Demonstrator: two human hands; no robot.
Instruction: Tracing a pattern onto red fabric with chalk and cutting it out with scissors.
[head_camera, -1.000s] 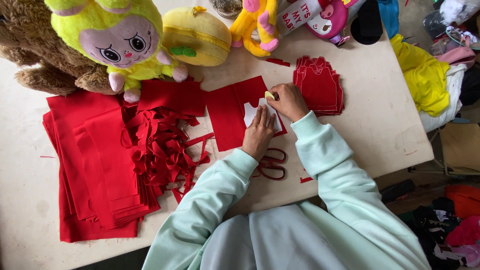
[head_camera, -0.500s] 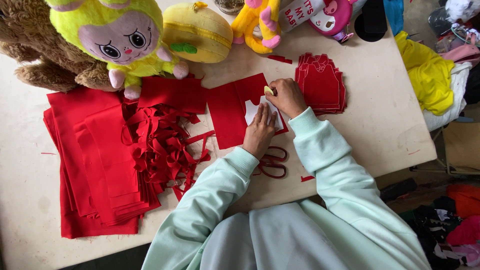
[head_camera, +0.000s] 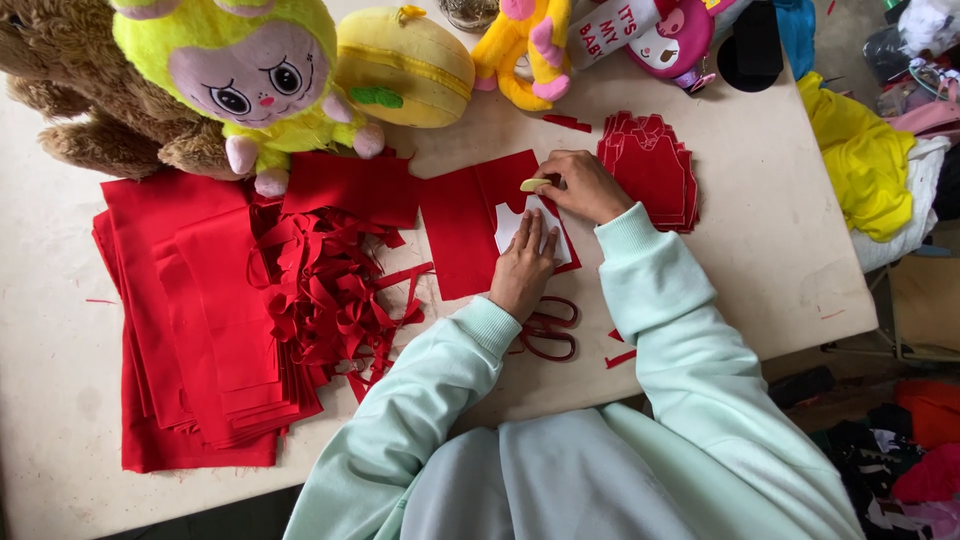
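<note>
My left hand (head_camera: 525, 265) lies flat on a white paper pattern (head_camera: 512, 222), pressing it onto a red fabric piece (head_camera: 465, 225) on the table. My right hand (head_camera: 585, 185) pinches a small yellow chalk (head_camera: 533, 185) at the pattern's top edge. Just right of that hand sits a stack of cut red shapes (head_camera: 655, 170). Red-handled scissors (head_camera: 548, 330) rest below my left wrist.
A pile of red fabric sheets (head_camera: 190, 320) and tangled red offcuts (head_camera: 335, 290) fill the left of the beige table (head_camera: 760, 270). Plush toys line the far edge: brown bear (head_camera: 90, 100), green-yellow doll (head_camera: 250, 70), yellow cushion (head_camera: 405, 65). Yellow cloth (head_camera: 860, 160) hangs at the right.
My right hand has slid the chalk slightly left along the pattern's top edge. The left hand stays pressed on the pattern.
</note>
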